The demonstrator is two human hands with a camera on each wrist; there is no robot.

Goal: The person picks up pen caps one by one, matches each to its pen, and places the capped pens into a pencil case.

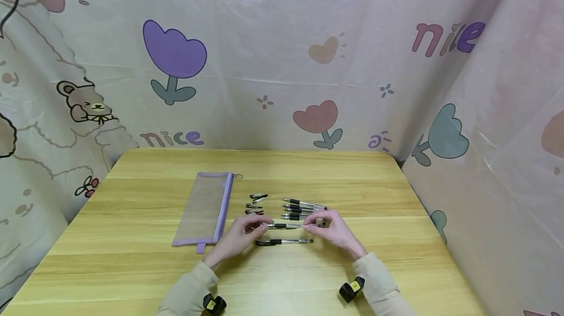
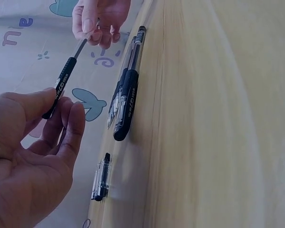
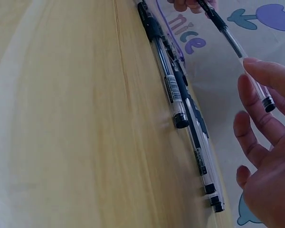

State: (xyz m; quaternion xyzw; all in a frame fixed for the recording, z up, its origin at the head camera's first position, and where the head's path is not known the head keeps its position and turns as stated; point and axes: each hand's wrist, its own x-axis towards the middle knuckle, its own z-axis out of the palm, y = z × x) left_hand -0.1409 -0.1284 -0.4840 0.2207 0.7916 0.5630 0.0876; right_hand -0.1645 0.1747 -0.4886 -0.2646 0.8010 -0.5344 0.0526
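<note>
Holds a clear pen [image 1: 292,226] above the surface [image 1: 361,183], pinched at its black grip by the closed fingers of the left hand [image 1: 240,233] and near its rear end by those of the right hand [image 1: 334,230]. Has a capped pen [image 1: 276,242] lying nearer, uncapped pens [image 1: 294,216] just beyond, loose caps [image 1: 254,211] and a mesh pouch [image 1: 200,213] leftward.

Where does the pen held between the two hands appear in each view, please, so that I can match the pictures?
Head: held pen in the lower middle, roughly level.
Left wrist: held pen at upper left, slanting up rightward.
Right wrist: held pen at upper right, slanting down rightward.
Shared landmark: the capped pen, lying lowest in the head view.
</note>
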